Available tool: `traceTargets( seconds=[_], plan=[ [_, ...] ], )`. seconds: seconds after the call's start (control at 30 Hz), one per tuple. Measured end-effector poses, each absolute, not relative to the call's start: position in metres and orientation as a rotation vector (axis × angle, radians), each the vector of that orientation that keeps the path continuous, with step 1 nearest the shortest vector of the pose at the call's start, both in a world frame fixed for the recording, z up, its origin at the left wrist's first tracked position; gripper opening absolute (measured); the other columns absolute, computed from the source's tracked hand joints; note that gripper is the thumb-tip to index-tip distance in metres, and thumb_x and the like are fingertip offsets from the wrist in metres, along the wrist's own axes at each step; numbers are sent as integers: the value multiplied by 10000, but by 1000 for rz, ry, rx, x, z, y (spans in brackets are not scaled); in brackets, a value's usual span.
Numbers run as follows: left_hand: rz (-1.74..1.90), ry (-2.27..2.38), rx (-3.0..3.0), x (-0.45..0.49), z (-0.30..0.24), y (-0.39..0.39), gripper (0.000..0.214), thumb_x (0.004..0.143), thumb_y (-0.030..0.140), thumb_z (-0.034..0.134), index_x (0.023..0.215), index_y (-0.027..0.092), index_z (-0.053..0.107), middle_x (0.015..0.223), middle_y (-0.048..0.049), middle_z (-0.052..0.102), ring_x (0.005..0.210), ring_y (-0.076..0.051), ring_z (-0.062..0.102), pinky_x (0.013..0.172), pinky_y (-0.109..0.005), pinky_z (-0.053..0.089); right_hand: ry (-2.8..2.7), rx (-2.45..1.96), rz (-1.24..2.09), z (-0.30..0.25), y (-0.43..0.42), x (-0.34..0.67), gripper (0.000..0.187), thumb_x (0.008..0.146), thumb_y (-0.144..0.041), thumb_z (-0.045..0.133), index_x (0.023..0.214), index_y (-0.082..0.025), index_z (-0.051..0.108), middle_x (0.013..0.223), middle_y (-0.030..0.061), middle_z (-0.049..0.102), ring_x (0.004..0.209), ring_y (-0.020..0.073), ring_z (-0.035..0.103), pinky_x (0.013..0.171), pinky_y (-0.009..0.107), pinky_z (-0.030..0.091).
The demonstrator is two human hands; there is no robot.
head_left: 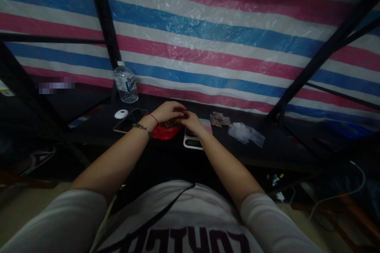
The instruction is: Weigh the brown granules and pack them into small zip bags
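Note:
A red plastic bag (167, 133) lies open on the dark table, filled with small brown grains or dried pieces (171, 123). My left hand (168, 111) is over the bag's far side, its fingers bent inward. From the right, my right hand (192, 122) reaches over the bag's edge, fingers drawn together. Both sets of fingertips meet above the brown pieces; what they hold, if anything, is too dark to make out. Partly under my right hand sits a white digital scale (194, 143) with a dark display.
Right of the scale lie small clear bags with brown bits (219, 120) and several flat clear bags (245, 133). At left are a phone (130, 119), a round white case (121, 114) and a water bottle (126, 85). Black frame posts (103, 19) and a striped plastic sheet (192, 39) stand behind.

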State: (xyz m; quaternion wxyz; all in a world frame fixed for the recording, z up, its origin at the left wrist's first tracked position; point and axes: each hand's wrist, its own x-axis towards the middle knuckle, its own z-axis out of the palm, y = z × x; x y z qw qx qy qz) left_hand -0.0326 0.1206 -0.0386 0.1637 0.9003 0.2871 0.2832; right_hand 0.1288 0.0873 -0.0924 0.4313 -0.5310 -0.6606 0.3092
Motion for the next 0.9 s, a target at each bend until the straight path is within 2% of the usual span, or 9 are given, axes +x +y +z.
traceTargets(
  seconds=[0.23,0.37,0.5,0.57,0.7,0.9],
  plan=[
    [1059,959,2387,-48,-46,131,340,841,358,510,1051,166,696,1061,-69,703,967,-201,641,909,-331,488,-1570,-1272,811,-91,89,126,379,674,-223,720,1042,-149,666,997,65,707,878,183,662,820,311,516],
    [959,976,2390,-57,-53,129,361,817,398,535,1043,168,696,1035,-65,707,935,-198,647,877,-322,502,-1644,-1330,681,-91,94,127,370,661,-227,730,1021,-159,675,995,54,704,891,182,653,843,314,504],
    [874,934,2490,-59,-61,126,341,800,418,538,958,174,715,1009,-62,703,969,-207,634,912,-331,486,-1691,-1369,612,-92,95,124,357,665,-219,723,1014,-167,674,992,46,700,905,180,644,862,319,493],
    [885,949,2474,-59,-63,125,339,802,390,524,987,172,706,1037,-65,697,990,-205,628,931,-336,478,-1709,-1370,592,-92,95,123,357,663,-218,724,1011,-164,673,997,50,698,912,183,641,864,320,492],
    [989,1012,2377,-58,-65,127,415,808,311,483,1164,163,637,1137,-79,671,1034,-199,617,948,-344,473,-1711,-1376,596,-93,94,122,378,661,-214,725,1032,-175,667,1006,43,697,909,180,642,865,319,492],
    [815,1071,2434,-51,-60,127,381,778,225,436,1048,184,701,1075,-47,696,1039,-199,615,965,-330,462,-1716,-1321,606,-93,92,125,353,665,-206,720,1013,-174,674,988,41,701,895,181,649,850,316,500]
  ],
)
